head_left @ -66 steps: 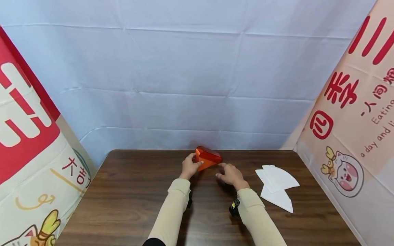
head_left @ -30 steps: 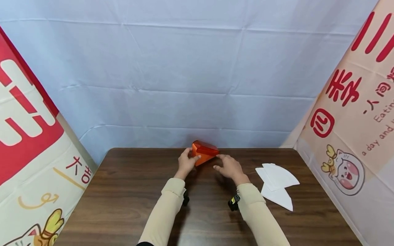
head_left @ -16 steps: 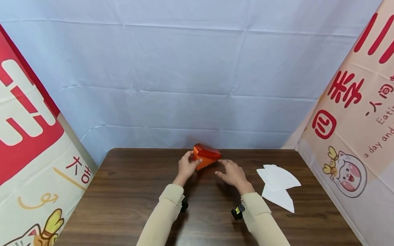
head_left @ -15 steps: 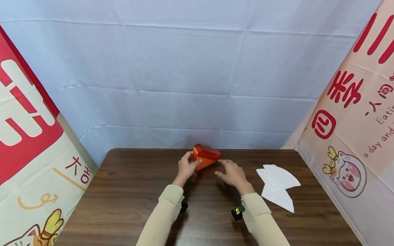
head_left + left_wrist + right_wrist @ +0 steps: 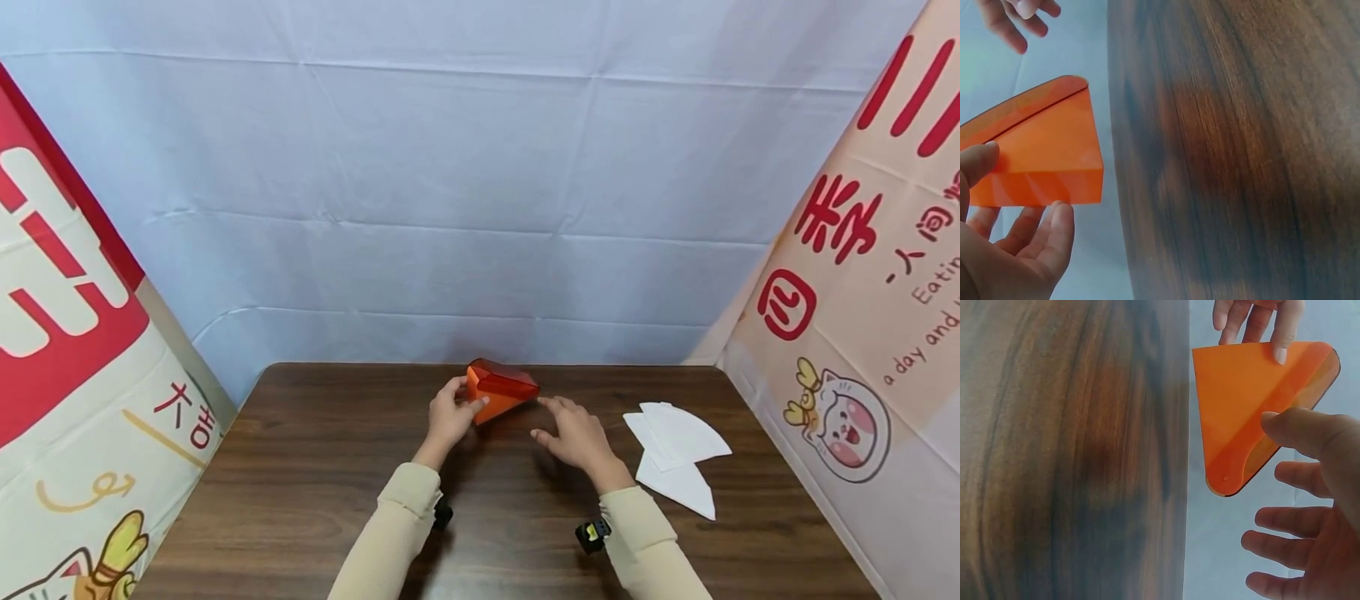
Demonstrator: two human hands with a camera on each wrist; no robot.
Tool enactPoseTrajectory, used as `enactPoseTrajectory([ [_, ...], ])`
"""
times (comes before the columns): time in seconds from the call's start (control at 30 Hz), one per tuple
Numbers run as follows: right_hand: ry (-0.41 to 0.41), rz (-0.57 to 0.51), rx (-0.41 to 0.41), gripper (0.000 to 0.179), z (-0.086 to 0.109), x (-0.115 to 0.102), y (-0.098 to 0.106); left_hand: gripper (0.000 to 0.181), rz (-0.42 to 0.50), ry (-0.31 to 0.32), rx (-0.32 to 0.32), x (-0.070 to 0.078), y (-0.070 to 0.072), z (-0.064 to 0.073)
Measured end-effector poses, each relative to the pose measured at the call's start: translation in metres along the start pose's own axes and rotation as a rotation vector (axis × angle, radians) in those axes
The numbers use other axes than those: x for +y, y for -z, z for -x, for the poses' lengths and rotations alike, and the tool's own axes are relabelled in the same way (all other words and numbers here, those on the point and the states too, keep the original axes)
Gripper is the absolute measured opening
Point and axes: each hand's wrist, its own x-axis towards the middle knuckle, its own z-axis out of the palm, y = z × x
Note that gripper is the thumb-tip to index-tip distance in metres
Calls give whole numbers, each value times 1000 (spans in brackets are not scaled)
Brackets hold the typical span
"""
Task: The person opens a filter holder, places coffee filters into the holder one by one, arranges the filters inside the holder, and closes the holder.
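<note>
An orange wedge-shaped plastic holder with a see-through, darker-edged lid is held near the table's back edge. My left hand grips it at its left side. In the left wrist view the thumb presses one face while the fingers curl against the narrow side. My right hand is spread just right of the holder's pointed corner. Seen from the right wrist, its thumb overlaps the lid and the other fingers are straight and apart. Whether the right fingertips touch the holder I cannot tell.
White fan-shaped filter papers lie overlapping on the right of the dark wooden table. Behind the table hangs a pale cloth. Printed banners stand along both sides.
The orange holder, still in my left hand, has come slightly toward me. My right hand has drawn back a little to the right and toward me from the holder's corner.
</note>
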Motion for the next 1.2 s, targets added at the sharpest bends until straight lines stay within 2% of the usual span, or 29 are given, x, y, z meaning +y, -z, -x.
enactPoseTrajectory([
  [0.23, 9, -1, -8, 55, 10, -1, 2, 40, 2, -32, 4, 1, 4, 9],
  [0.47, 31, -22, -1, 57, 20, -1, 3, 40, 26, -28, -9, -1, 8, 18],
  [0.63, 29, -57, -10, 56, 27, -1, 2, 42, 19, -60, -32, -2, 10, 25],
  [0.97, 71, -97, -1, 56, 41, -2, 1, 44, 29, -73, -91, -2, 17, 40],
  [1.2, 69, -111, -14, 56, 50, -4, 1, 45, 19, -70, -128, -1, 22, 49],
])
